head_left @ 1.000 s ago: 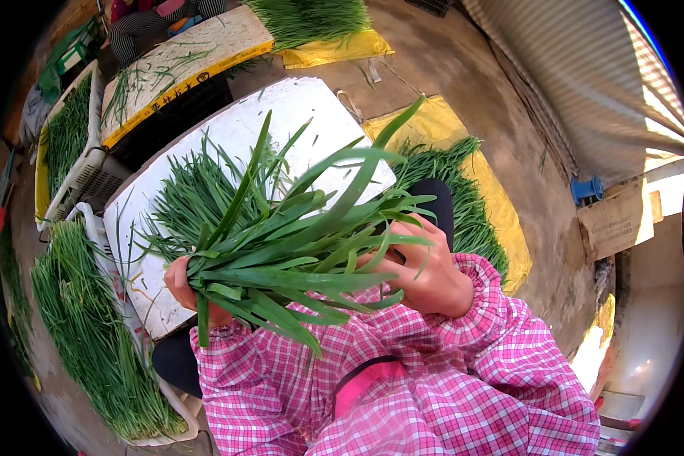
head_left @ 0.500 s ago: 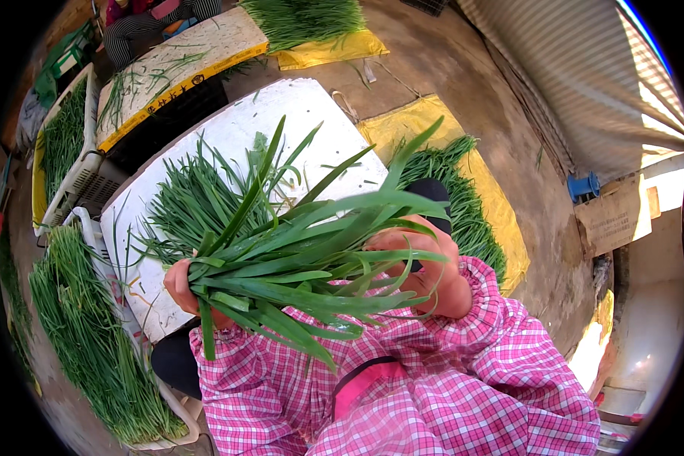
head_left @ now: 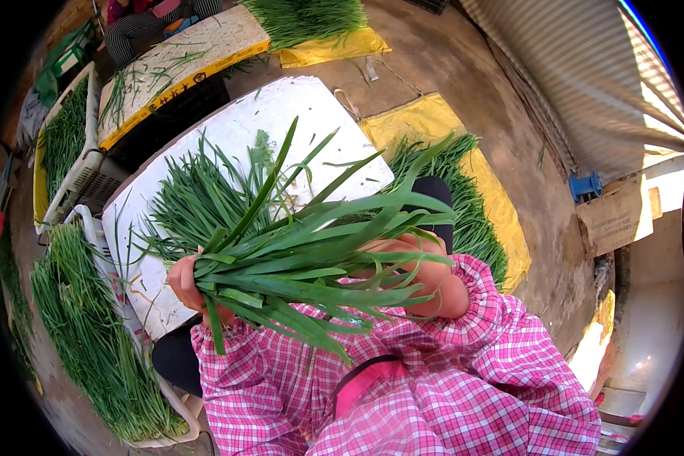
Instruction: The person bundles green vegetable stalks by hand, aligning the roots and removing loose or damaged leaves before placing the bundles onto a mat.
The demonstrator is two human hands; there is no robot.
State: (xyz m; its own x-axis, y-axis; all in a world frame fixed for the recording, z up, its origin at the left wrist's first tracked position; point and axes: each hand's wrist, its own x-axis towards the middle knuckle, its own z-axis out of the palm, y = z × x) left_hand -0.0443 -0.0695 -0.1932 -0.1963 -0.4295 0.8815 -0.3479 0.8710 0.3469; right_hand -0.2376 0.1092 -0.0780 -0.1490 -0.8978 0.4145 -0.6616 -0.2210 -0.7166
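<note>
A bunch of garlic chives (head_left: 304,262), long flat green leaves fanning out to the right, is held above my lap. My left hand (head_left: 184,283) is closed round its gathered end at the left. Behind the leaf tips at the right is my right hand (head_left: 427,277); leaves cover its fingers, so their grip cannot be made out. Beyond the bunch, a loose pile of chives (head_left: 194,194) lies on a white board (head_left: 296,102), with leaf scraps scattered around it.
To the left stands a white crate (head_left: 176,406) heaped with chives. More chives (head_left: 471,205) lie on a yellow sheet (head_left: 513,243) at right. Farther off are a yellow-edged board (head_left: 228,34), another heap (head_left: 311,19) and a seated person (head_left: 129,34).
The leaf tips and the bunch have shifted slightly right. My right hand has moved a little inward and lower, its fingers now more hidden behind the leaves. My left hand keeps its grip.
</note>
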